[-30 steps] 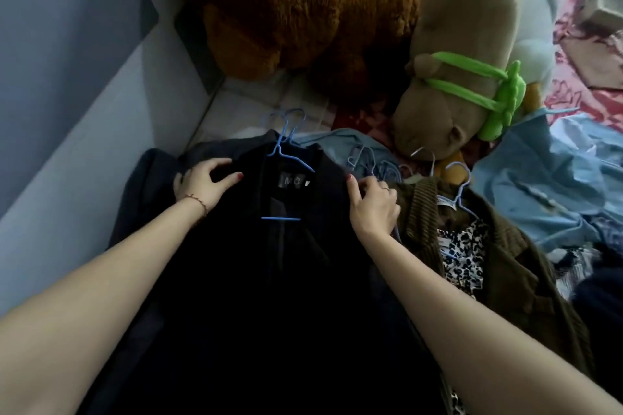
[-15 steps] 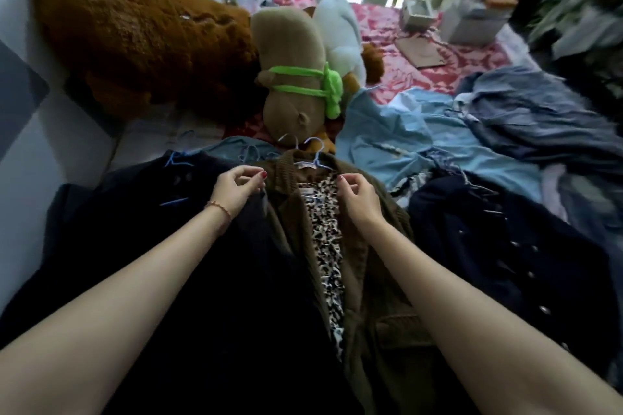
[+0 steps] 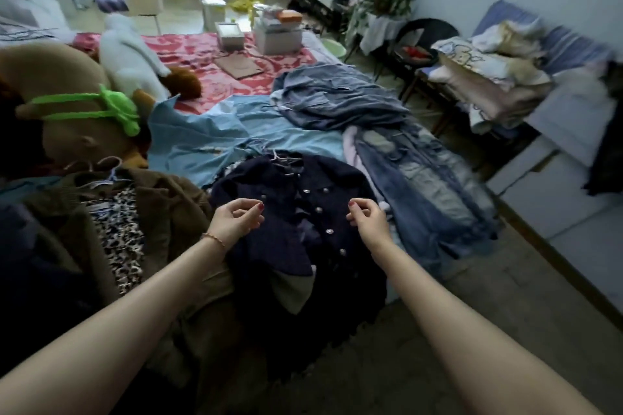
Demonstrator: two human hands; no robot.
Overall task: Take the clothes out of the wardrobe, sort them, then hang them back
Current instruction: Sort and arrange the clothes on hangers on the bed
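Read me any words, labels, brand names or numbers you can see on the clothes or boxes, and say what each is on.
None can be read.
Neck label in the brown jacket: a pale strip, too blurred to read.
Boxes on the red bedspread: no legible print.
Navy jacket under both hands: plain metal buttons only, no text.

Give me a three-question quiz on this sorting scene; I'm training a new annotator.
1. True or false: the left hand grips the navy buttoned jacket.
2. Which garment lies directly to the right of that jacket? A) ripped jeans B) brown corduroy jacket C) light blue shirt
3. What colour is the harness on the tan plush toy?

Key: 1 false, both the left and the right hand hover empty above it; 2 A; 3 green.
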